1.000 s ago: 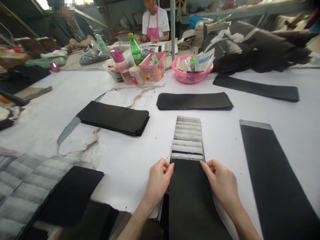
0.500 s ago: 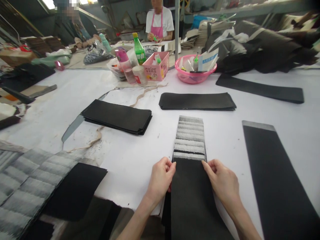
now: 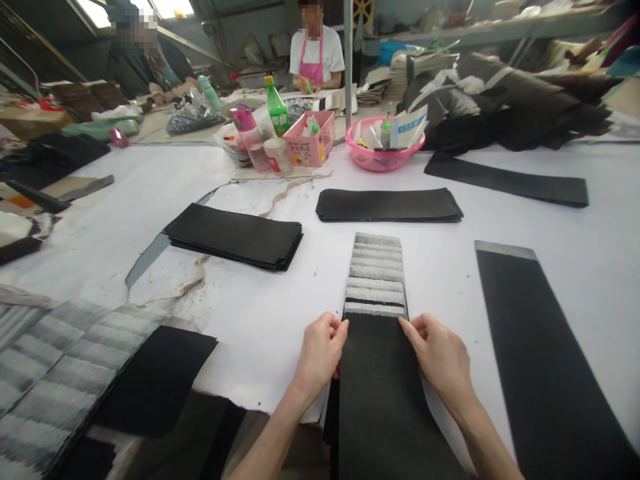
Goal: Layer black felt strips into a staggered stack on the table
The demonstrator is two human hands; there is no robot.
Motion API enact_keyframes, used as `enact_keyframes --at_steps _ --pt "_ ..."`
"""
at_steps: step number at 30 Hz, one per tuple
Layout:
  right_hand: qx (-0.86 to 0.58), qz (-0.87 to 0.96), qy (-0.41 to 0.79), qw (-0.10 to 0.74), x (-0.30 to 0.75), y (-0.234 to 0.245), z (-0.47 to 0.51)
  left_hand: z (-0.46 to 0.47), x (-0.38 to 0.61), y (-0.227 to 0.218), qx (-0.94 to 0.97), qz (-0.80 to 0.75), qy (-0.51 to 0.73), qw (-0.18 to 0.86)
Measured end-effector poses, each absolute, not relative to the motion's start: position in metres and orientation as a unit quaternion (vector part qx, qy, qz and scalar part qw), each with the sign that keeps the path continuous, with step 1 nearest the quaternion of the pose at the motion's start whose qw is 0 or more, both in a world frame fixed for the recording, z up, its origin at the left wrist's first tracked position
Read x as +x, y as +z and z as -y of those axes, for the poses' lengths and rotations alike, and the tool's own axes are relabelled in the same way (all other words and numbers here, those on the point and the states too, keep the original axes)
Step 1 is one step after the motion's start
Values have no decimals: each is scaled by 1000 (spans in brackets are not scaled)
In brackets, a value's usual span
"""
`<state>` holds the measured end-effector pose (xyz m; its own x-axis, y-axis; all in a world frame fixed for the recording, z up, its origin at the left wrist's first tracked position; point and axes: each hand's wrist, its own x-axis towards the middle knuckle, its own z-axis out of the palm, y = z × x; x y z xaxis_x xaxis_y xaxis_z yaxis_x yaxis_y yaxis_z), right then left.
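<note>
Little has moved since one second ago: both hands stay at the far end of the black strip (image 3: 380, 387), and this end now lies a little further up on the row of strips (image 3: 376, 273) under it, so slightly less of the grey and white bands is seen. The left hand (image 3: 320, 350) pinches the far left corner of the black strip between thumb and fingers, and the right hand (image 3: 440, 357) pinches the far right corner in the same way. The black strip lies flat in front of the person, on the near part of the white table (image 3: 280, 313), and it runs from the hands down to the bottom edge of the view. The row of strips lies straight beyond it, each one set a bit further than the next. To the right, apart from the hands, lies a long black piece (image 3: 545, 360) with a grey end. Further on the table are two low black piles, the left pile (image 3: 235, 235) and the middle pile (image 3: 389, 204). At the lower left lie grey banded sheets (image 3: 55, 373). Behind the piles stand a pink basin (image 3: 385, 157), a pink box (image 3: 307, 143) and a green bottle (image 3: 276, 107). A person in a pink apron (image 3: 316, 53) works at the far side of the table.
</note>
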<state>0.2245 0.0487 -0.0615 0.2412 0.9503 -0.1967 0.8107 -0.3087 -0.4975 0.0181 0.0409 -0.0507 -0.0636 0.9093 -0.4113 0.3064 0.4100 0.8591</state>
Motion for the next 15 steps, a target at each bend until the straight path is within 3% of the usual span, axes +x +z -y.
enact_keyframes --at_steps 15 --pt "-780 571 223 124 221 -62 -49 -42 18 -52 468 -684 252 500"
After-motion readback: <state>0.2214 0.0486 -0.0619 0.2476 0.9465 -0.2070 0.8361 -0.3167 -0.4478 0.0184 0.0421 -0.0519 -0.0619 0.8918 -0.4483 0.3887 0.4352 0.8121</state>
